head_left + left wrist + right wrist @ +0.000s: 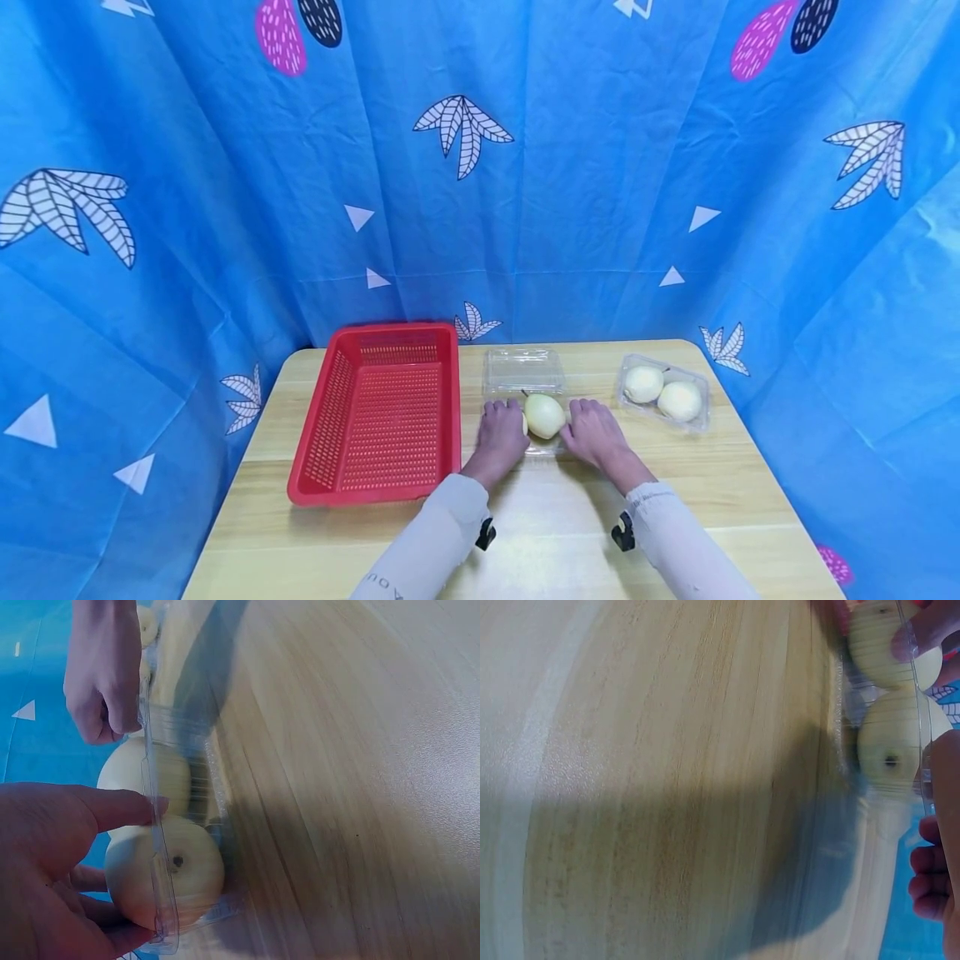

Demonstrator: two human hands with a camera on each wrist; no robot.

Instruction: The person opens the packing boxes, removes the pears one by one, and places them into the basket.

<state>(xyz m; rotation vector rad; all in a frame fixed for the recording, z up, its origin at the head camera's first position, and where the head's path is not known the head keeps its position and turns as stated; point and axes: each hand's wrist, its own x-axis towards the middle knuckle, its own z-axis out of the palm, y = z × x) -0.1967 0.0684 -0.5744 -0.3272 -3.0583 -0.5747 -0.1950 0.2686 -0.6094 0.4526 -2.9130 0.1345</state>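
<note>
An open clear plastic fruit box (542,448) lies on the table with two pale pears in it. My left hand (501,435) curls round the left pear (184,874), thumb and fingers on either side of it at the box's rim. In the head view that hand hides most of this pear. Beside it the right pear (544,417) shows its dark stem. My right hand (596,433) grips the box's right end, its fingers curled at the rim (924,742). The box's lid (523,371) is folded back towards the curtain.
A red perforated basket (397,425) stands on the left of the wooden table (555,533). At the back right sits another clear box (702,417) holding two pears. A blue patterned curtain (585,208) hangs behind and on both sides.
</note>
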